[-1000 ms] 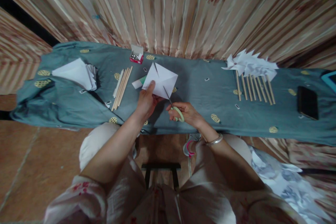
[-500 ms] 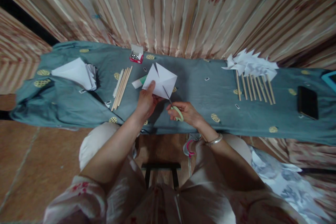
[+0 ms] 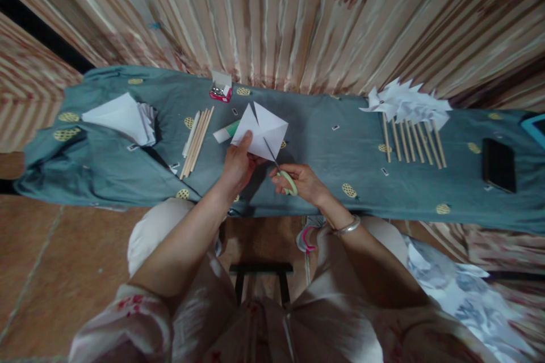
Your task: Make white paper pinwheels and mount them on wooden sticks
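Note:
A white square sheet of paper (image 3: pixel 269 127) is pinched in my left hand (image 3: pixel 239 164), thumb on top and fingers beneath. A slit runs inward from its top corner. My right hand (image 3: pixel 300 182) grips light-green-handled scissors (image 3: pixel 289 182), whose blades lie at the paper's lower right corner and point toward its middle. Just left of the paper, a green and white tube (image 3: pixel 225 132) lies partly hidden under it. Beyond that rests a bundle of thin wooden sticks (image 3: pixel 198 144).
A stack of white paper (image 3: pixel 119 118) lies at the left. An open red box (image 3: pixel 220 91) of small metallic pieces sits at the back. Several paper pinwheels (image 3: pixel 409 103) on sticks and a black phone (image 3: pixel 499 165) are at the right. The cloth-covered table (image 3: pixel 323 153) backs onto a curtain (image 3: pixel 298 22).
Almost nothing differs. Both hands, the paper and the scissors hold nearly the same position; the view has shifted very slightly.

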{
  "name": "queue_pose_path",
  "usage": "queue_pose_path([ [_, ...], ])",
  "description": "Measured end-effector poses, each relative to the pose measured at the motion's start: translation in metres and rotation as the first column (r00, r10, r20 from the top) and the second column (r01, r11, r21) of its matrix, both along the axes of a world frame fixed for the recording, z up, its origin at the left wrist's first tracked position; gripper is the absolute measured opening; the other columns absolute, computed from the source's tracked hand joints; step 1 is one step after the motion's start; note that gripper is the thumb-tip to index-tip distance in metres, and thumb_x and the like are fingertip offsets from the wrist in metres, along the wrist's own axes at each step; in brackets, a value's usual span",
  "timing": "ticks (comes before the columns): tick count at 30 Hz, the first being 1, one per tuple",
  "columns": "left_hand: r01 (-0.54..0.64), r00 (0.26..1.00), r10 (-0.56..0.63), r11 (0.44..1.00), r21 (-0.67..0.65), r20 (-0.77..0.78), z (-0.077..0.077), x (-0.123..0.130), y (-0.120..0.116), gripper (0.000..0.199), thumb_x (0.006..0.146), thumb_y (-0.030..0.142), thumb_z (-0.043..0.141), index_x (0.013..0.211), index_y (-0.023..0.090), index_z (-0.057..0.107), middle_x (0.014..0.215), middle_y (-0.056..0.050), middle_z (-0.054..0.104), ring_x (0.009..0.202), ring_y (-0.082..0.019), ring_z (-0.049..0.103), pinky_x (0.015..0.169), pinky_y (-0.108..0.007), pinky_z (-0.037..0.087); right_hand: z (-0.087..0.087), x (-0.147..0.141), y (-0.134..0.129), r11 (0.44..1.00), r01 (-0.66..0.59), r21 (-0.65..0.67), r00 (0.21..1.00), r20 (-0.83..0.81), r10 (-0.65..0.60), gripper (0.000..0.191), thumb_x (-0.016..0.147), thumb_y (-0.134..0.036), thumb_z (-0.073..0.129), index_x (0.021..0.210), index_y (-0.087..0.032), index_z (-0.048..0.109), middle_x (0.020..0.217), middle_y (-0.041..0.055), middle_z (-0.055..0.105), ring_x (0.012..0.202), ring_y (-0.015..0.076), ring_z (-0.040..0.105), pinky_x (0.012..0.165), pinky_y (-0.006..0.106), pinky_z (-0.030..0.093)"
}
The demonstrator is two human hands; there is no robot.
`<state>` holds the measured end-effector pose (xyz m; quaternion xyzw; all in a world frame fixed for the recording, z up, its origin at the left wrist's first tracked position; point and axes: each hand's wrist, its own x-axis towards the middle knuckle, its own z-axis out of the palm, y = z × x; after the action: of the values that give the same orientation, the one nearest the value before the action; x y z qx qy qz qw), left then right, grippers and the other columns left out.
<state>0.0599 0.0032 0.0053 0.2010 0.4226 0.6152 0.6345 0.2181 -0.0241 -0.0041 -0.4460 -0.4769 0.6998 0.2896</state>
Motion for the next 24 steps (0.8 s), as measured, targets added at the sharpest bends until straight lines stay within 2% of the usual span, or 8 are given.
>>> queue_pose_path([
  [6, 0.001, 1.000, -0.001, 1.000, -0.013, -0.027, 0.0013, 0.0007, -0.0007, 0.019, 0.088, 0.033, 0.066, 0.095, 0.017, 0.060, 0.080, -0.002, 0.074, 0.078, -0.017, 0.073, 0.077, -0.028, 0.061, 0.0037, -0.0012, 0.0002, 1.000, -0.011, 0.015, 1.000, -0.001, 0.011, 0.049, 0.054, -0.055, 0.087, 0.076, -0.018, 0.066, 0.054, -0.0057, 0.060, 0.048, 0.0065, 0.053, 0.049, 0.021, 0.043],
  [11, 0.001, 1.000, -0.001, 1.000, -0.006, -0.029, -0.0006, 0.0001, -0.0005, 0.024, 0.086, 0.035, 0.069, 0.097, 0.017, 0.060, 0.082, -0.004, 0.074, 0.082, -0.020, 0.074, 0.080, -0.033, 0.061, 0.0023, -0.0013, 0.0007, 1.000, -0.001, 0.026, 1.000, 0.010, 0.001, 0.048, 0.054, -0.055, 0.087, 0.075, -0.018, 0.066, 0.052, -0.0055, 0.059, 0.048, 0.0072, 0.053, 0.048, 0.021, 0.042],
  [15, 0.003, 1.000, -0.003, 1.000, -0.004, -0.003, -0.0012, -0.0001, -0.0008, 0.018, 0.088, 0.032, 0.066, 0.097, 0.017, 0.060, 0.081, -0.003, 0.074, 0.083, -0.020, 0.074, 0.083, -0.034, 0.061, 0.0017, -0.0012, 0.0006, 0.999, -0.003, 0.034, 1.000, 0.009, 0.003, 0.046, 0.055, -0.054, 0.087, 0.074, -0.018, 0.066, 0.051, -0.0059, 0.059, 0.047, 0.0068, 0.051, 0.048, 0.022, 0.042],
  [24, 0.008, 1.000, -0.009, 1.000, -0.012, -0.027, 0.0012, 0.0000, -0.0015, 0.022, 0.085, 0.035, 0.069, 0.096, 0.018, 0.061, 0.079, -0.002, 0.074, 0.071, -0.017, 0.072, 0.070, -0.028, 0.061, 0.0046, -0.0030, -0.0004, 0.999, 0.031, 0.012, 1.000, 0.002, -0.031, 0.046, 0.050, -0.053, 0.089, 0.069, -0.017, 0.067, 0.048, -0.0061, 0.059, 0.045, 0.0059, 0.049, 0.047, 0.020, 0.041],
])
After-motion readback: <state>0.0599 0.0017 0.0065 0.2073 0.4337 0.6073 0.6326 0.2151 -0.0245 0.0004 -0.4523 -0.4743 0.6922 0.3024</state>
